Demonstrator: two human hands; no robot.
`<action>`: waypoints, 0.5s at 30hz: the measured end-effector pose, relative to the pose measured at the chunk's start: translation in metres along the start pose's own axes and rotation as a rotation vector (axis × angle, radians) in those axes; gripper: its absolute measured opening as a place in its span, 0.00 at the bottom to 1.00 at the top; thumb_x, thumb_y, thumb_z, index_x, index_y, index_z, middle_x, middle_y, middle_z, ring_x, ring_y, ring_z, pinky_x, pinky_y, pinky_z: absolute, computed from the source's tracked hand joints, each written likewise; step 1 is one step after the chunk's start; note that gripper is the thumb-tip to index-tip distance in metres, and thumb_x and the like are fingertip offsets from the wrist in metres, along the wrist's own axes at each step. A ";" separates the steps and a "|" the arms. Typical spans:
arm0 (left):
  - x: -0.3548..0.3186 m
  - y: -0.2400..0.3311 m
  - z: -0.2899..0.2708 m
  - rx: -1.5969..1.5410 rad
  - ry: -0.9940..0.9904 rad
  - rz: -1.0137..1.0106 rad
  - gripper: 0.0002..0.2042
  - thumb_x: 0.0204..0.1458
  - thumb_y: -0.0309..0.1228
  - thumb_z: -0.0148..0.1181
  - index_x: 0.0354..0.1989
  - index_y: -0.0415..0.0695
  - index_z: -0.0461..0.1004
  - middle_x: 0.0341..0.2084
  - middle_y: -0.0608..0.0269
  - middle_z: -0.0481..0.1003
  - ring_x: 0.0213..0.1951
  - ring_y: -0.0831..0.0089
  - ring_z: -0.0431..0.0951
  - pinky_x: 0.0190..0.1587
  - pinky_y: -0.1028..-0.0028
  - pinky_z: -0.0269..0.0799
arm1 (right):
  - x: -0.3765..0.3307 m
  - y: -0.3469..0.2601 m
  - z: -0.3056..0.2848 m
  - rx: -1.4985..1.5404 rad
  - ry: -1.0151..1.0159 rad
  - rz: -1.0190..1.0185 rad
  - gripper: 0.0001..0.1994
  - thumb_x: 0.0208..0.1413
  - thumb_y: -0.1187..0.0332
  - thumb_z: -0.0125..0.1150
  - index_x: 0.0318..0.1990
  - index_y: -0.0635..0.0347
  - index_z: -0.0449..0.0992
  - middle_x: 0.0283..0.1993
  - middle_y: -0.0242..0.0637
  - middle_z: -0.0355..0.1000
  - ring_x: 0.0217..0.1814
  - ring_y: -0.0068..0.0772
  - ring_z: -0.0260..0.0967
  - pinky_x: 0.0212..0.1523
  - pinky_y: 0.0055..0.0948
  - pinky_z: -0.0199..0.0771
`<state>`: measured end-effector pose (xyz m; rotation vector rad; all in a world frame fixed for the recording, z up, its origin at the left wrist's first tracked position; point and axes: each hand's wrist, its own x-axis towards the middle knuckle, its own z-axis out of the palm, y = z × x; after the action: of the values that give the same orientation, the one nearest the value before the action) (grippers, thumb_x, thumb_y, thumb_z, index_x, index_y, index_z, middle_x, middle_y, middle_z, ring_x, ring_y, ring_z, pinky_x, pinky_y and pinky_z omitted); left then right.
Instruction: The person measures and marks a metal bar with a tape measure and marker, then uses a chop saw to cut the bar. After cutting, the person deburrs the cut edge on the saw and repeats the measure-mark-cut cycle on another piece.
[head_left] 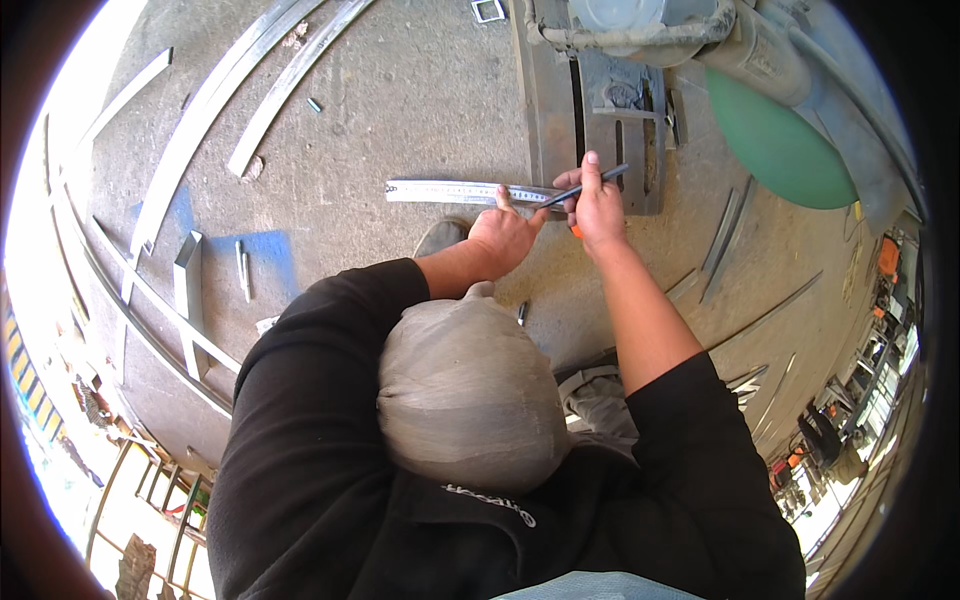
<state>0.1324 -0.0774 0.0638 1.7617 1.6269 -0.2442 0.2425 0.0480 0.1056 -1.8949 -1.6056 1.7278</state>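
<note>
A measuring tape blade [450, 190] with printed marks lies along a light metal bar [405, 197], its right end reaching the edge of a grey machine table [550, 130]. My left hand [495, 243] presses it with one finger from above, the thumb side spread toward the right; the other fingers are curled under and partly hidden. In my right hand [598, 212] is a slim dark pencil [607, 174], slanted with its lower end at the tape near my left thumb. A small orange piece [577, 231] shows under the right hand; what it belongs to is hidden.
Long metal profiles [215, 100] lie on the concrete floor to the left, with a short square tube [188, 290] nearer. A machine with a thick pipe [760, 45] and a green disc-shaped part [780, 140] stands far right. Thin metal rods [725, 240] lie at right.
</note>
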 end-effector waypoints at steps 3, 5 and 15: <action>0.003 0.000 0.003 0.030 -0.004 -0.015 0.32 0.67 0.30 0.45 0.81 0.52 0.47 0.60 0.04 0.60 0.53 0.36 0.81 0.46 0.59 0.84 | 0.005 0.011 0.011 0.091 -0.068 0.033 0.30 0.74 0.44 0.48 0.37 0.64 0.83 0.26 0.34 0.77 0.26 0.27 0.74 0.27 0.29 0.76; 0.004 -0.001 0.004 0.047 -0.011 -0.015 0.31 0.68 0.30 0.45 0.80 0.53 0.49 0.62 0.04 0.57 0.49 0.39 0.85 0.46 0.60 0.84 | 0.008 0.018 0.017 0.128 -0.120 0.042 0.20 0.73 0.54 0.57 0.43 0.65 0.82 0.31 0.35 0.80 0.30 0.27 0.77 0.33 0.29 0.79; 0.004 -0.004 0.001 -0.037 -0.006 0.017 0.33 0.66 0.30 0.47 0.79 0.47 0.47 0.54 0.03 0.65 0.56 0.27 0.78 0.47 0.56 0.84 | 0.026 0.047 0.024 0.101 -0.189 -0.106 0.07 0.65 0.71 0.64 0.43 0.65 0.82 0.39 0.37 0.83 0.41 0.27 0.80 0.44 0.27 0.77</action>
<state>0.1296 -0.0753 0.0597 1.7446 1.6015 -0.2103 0.2469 0.0340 0.0484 -1.6135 -1.6129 1.9525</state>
